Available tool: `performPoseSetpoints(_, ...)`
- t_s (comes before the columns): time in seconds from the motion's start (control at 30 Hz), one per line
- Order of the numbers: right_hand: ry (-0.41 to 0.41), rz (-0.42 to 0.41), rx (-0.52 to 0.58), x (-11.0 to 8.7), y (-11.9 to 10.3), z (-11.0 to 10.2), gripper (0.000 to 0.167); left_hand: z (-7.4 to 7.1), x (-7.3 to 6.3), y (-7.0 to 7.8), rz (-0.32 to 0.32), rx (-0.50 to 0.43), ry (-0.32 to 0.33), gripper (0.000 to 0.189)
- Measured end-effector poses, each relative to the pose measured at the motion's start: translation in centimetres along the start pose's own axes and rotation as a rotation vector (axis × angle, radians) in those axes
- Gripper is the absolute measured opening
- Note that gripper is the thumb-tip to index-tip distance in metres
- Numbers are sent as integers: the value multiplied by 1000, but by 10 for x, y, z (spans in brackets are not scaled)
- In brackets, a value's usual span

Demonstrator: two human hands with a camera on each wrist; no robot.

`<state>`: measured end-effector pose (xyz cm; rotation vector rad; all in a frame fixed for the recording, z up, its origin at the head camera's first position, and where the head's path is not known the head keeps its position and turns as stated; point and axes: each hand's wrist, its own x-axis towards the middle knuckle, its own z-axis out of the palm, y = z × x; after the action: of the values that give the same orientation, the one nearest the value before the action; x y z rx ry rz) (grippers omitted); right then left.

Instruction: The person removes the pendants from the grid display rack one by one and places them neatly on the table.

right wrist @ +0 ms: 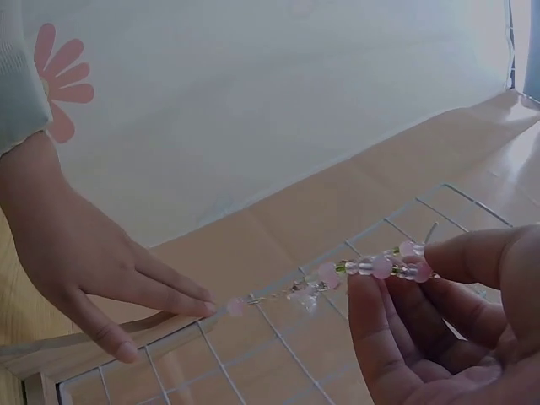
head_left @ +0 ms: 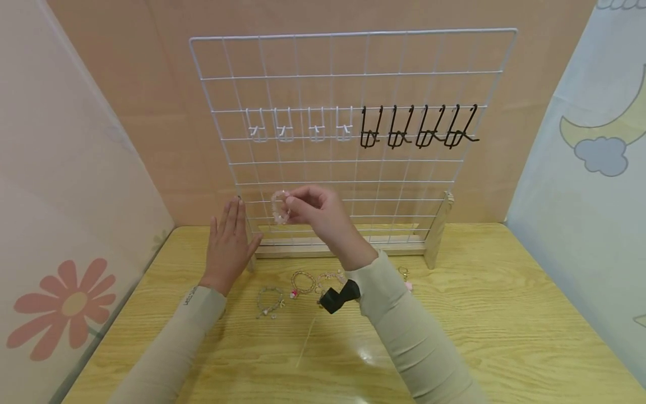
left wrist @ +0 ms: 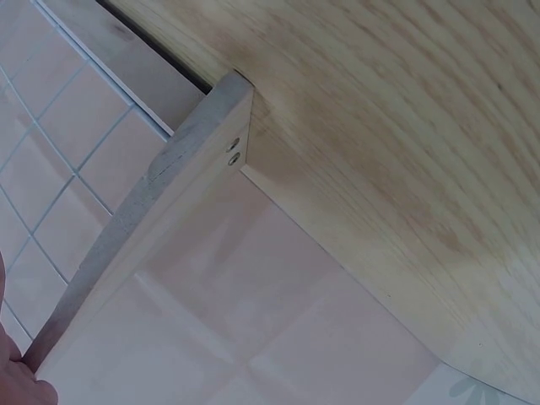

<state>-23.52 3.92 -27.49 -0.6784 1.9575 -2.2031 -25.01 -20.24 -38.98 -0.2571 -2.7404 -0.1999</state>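
A pink beaded bracelet [head_left: 275, 209] hangs from my right hand [head_left: 329, 217], pinched between thumb and fingers in front of the white wire grid rack [head_left: 331, 183]. The right wrist view shows its pink, clear and green beads [right wrist: 381, 267] and a dangling end chain. My left hand [head_left: 227, 247], fingers straight, rests against the rack's left wooden support [left wrist: 160, 181]. Four-prong detail aside, white hooks [head_left: 285, 132] and black hooks [head_left: 398, 134] hang in a row above both hands, with no bracelet on them.
On the table [head_left: 504, 314] before the rack lie a grey-green bracelet [head_left: 270, 303], a gold-toned bracelet [head_left: 303, 273] and a pink bracelet [head_left: 331, 275], partly behind the right wrist's black camera [head_left: 339, 297]. A keychain [head_left: 405, 275] with a pink charm lies further right.
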Motion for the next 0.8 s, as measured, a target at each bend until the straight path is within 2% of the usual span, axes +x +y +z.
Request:
performPoseSetpoints(0.57,-179,195,-12,-49,73,-18,23,2,-2,0,13,-1,34,88)
performPoseSetpoints(0.8,-230,275,-54,-60,101,-24,24,3,-1,-2,19,-14,42,88)
